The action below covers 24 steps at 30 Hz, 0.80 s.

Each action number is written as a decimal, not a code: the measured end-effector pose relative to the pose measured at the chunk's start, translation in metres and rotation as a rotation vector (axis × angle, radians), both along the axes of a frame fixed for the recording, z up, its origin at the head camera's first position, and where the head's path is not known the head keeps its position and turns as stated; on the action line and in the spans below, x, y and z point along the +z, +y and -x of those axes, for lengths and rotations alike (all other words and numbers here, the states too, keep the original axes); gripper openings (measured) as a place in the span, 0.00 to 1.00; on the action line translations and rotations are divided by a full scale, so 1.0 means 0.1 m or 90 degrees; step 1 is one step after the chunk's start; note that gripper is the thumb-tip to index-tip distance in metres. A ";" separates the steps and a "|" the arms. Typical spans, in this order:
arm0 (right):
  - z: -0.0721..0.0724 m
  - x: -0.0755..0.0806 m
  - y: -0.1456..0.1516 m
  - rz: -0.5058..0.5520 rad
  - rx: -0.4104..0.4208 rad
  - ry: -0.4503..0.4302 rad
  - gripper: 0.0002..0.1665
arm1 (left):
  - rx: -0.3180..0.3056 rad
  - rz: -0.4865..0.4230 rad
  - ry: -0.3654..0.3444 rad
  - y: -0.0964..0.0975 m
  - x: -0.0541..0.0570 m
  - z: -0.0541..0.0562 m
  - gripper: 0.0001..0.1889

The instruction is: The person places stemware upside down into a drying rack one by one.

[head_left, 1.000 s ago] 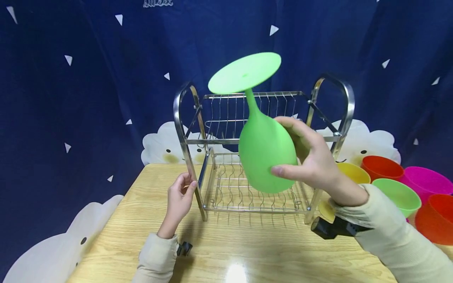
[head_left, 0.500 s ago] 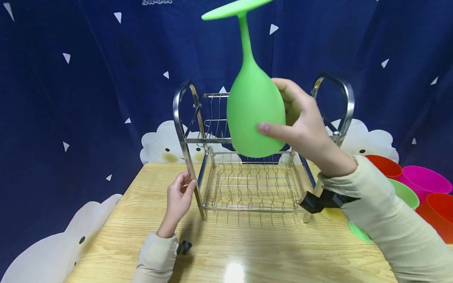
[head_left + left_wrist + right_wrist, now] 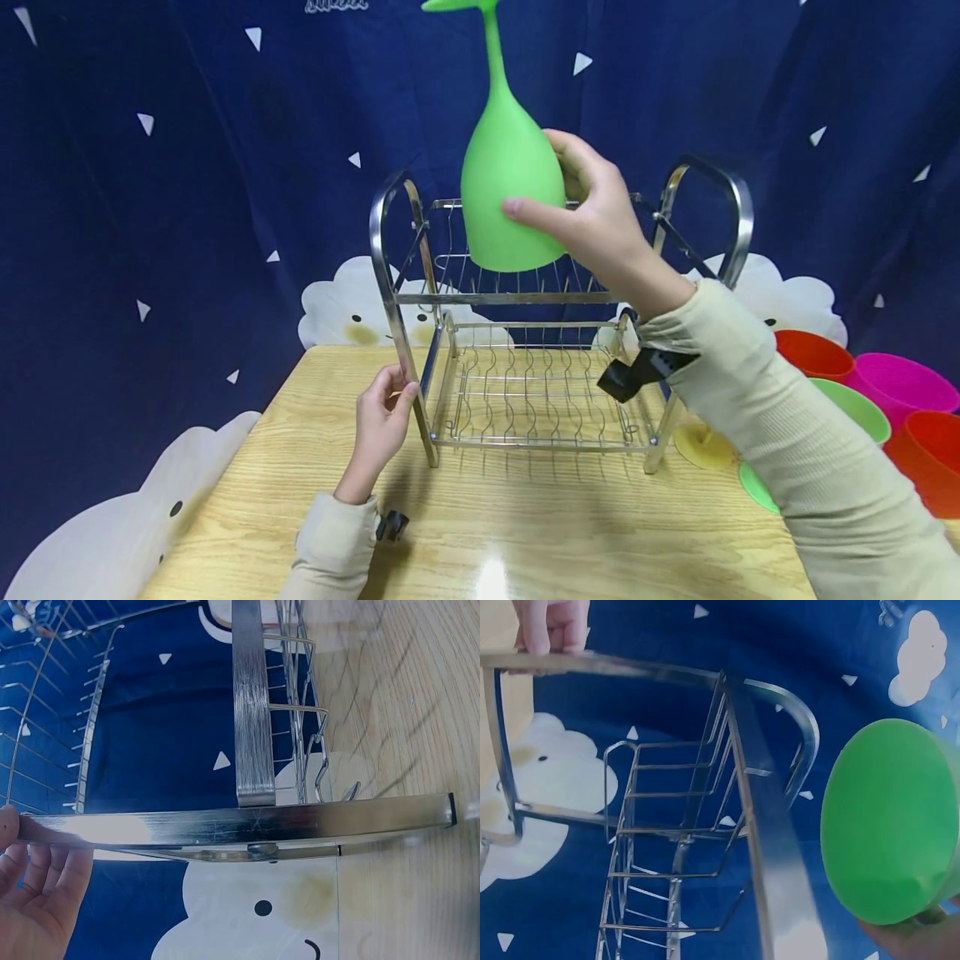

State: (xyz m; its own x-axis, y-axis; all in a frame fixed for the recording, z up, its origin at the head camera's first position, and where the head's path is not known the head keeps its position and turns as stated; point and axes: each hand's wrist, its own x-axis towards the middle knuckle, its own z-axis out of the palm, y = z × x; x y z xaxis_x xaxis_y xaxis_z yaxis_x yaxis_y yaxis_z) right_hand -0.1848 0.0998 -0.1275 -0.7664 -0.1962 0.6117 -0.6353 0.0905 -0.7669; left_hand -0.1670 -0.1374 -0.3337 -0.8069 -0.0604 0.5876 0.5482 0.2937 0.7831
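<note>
My right hand [image 3: 592, 200] grips a green plastic wine glass [image 3: 512, 187] by its bowl, thumb in front and fingers behind. The glass is upside down, its foot cut off by the top of the head view. It overlaps the upper tier of a metal two-tier dish rack [image 3: 517, 297]. From the right wrist view, the open mouth of the wine glass [image 3: 892, 825] shows beside the rack's upper bars. My left hand [image 3: 382, 417] pinches the rack's front left leg between thumb and fingers; in the left wrist view those fingers [image 3: 71, 881] lie along the metal bar.
Several coloured cups stand at the right, among them a magenta one [image 3: 903, 379], a red one [image 3: 930, 458] and a green one [image 3: 855, 408]. The rack's lower wire tier [image 3: 536, 396] sits close over the wooden table [image 3: 300, 467]. A dark blue curtain [image 3: 187, 208] hangs behind.
My right hand has raised the green wine glass and carried it leftward, turning it more upright with its mouth down. The left hand stays on the rack leg.
</note>
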 end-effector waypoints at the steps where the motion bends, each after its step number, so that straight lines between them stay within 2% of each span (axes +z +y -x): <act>1: 0.03 0.00 -0.02 -0.001 -0.002 -0.010 0.36 | 0.000 0.000 0.002 0.00 0.00 0.00 0.05; 4: 0.11 -0.01 -0.06 -0.003 -0.015 -0.036 0.35 | -0.001 -0.002 0.007 0.00 -0.01 0.00 0.05; 7: 0.18 -0.03 -0.10 -0.021 -0.052 -0.050 0.36 | 0.001 -0.001 0.013 0.01 -0.01 0.00 0.05; 12: 0.26 -0.06 -0.14 -0.095 -0.130 -0.059 0.39 | -0.003 -0.005 0.009 0.01 -0.02 0.00 0.06; 24: 0.44 -0.12 -0.27 -0.178 -0.214 -0.095 0.45 | -0.012 -0.011 0.021 0.03 -0.03 0.02 0.06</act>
